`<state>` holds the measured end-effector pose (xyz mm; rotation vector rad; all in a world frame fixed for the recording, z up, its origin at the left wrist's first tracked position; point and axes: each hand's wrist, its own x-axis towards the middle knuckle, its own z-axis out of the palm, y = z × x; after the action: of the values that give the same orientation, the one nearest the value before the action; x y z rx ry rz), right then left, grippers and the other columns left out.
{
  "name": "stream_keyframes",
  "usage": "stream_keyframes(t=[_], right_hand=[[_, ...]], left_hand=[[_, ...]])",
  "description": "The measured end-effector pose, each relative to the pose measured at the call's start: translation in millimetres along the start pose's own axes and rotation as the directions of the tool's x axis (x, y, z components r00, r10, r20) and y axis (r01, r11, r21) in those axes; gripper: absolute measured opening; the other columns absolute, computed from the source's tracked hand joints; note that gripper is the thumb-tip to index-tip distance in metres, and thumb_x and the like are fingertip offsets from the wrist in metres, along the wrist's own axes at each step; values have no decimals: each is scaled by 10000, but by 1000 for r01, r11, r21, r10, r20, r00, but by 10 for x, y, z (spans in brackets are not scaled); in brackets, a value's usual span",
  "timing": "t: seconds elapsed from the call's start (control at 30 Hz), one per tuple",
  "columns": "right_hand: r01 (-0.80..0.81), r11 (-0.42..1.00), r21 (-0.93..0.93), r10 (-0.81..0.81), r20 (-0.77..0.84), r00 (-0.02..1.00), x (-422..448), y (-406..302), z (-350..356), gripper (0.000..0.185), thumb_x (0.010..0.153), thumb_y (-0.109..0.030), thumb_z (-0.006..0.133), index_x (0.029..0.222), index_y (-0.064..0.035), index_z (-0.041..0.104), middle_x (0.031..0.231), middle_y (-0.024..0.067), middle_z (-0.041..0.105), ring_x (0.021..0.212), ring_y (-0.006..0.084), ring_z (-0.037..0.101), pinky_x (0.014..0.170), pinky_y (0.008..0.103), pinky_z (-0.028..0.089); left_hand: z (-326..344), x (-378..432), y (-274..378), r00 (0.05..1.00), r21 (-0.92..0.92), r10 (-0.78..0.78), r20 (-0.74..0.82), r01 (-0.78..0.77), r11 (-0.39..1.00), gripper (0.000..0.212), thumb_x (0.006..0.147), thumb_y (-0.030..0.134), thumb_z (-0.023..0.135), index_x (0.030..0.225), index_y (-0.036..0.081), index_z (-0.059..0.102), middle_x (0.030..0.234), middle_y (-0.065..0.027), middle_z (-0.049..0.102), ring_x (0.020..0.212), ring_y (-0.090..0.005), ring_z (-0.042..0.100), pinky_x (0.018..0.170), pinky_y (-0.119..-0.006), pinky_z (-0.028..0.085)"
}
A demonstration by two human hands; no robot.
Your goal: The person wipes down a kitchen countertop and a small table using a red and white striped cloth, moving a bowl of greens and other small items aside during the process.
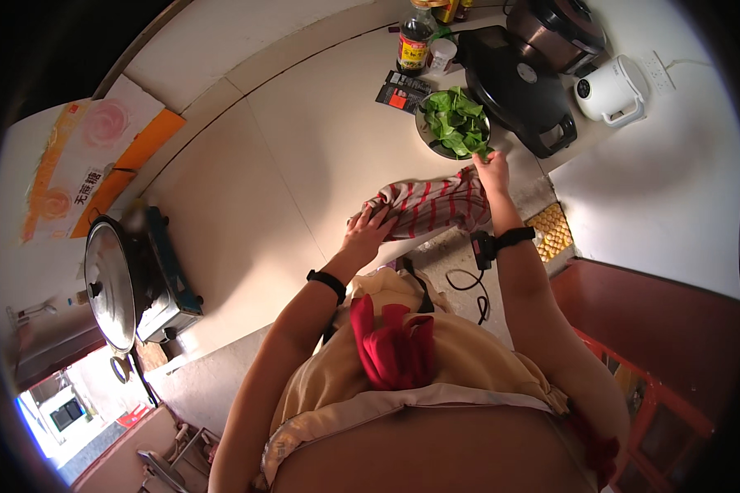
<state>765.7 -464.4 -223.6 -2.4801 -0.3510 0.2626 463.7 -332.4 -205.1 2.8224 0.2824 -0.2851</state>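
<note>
A grey cloth with red stripes lies bunched along the counter's front edge, part of it overhanging. On its left end rests my left hand, fingers spread over the fabric. My right hand is at the cloth's far right end, its fingertips against the leaves at the rim of a bowl. Whether those fingers pinch a leaf or the cloth cannot be made out. Loose green leaves fill the bowl. Both wrists wear black bands, and a small black device sits at the right one.
Behind the bowl stand a black electric griddle, a rice cooker, a white kettle and a sauce bottle. A black packet lies nearby. At left, a lidded wok sits on a gas stove. A cable hangs below.
</note>
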Motion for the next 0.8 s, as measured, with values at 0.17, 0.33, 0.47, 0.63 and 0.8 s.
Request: stream_keyframes(t=[0.17,0.33,0.47,0.63,0.8], right_hand=[[116,950,-288,-137,-52,989,298,251,-120,456,730,-218,673,1140,-74,536,1102,135,587,984,298,564,809,377,463],[151,951,-268,-148,31,988,390,46,-464,160,777,-241,586,873,-128,647,826,96,647,784,288,620,645,383,488],[354,932,74,-354,-22,935,507,-247,-615,320,743,-276,652,957,-42,611,796,110,647,729,256,623,661,341,477],[195,939,-283,-201,6,980,377,-127,-296,618,723,-398,664,1164,6,506,1020,176,592,955,301,572,777,368,468],[-109,980,165,67,242,968,330,198,26,349,833,-292,581,1008,7,535,844,133,617,804,251,611,690,336,490]], left_hand=[[-12,-141,-132,1000,-1,-11,-6,11,1000,558,802,180,568,1325,238,383,1405,-28,292,1289,-345,259,1023,-471,264],[23,-545,-343,991,-56,-118,-62,114,992,542,787,201,590,1299,242,419,1389,-27,326,1278,-329,286,1043,-463,236],[25,-624,-375,982,-81,-159,-98,151,985,544,786,232,595,1300,231,418,1390,-25,328,1279,-325,284,1050,-467,223],[10,-786,-465,973,-32,-201,-112,199,980,546,780,230,598,1297,235,424,1397,-18,320,1282,-317,280,1049,-471,222],[99,-1273,-755,926,-76,-359,-116,352,933,554,780,235,597,1302,281,417,1423,1,284,1303,-317,253,1048,-472,225]])
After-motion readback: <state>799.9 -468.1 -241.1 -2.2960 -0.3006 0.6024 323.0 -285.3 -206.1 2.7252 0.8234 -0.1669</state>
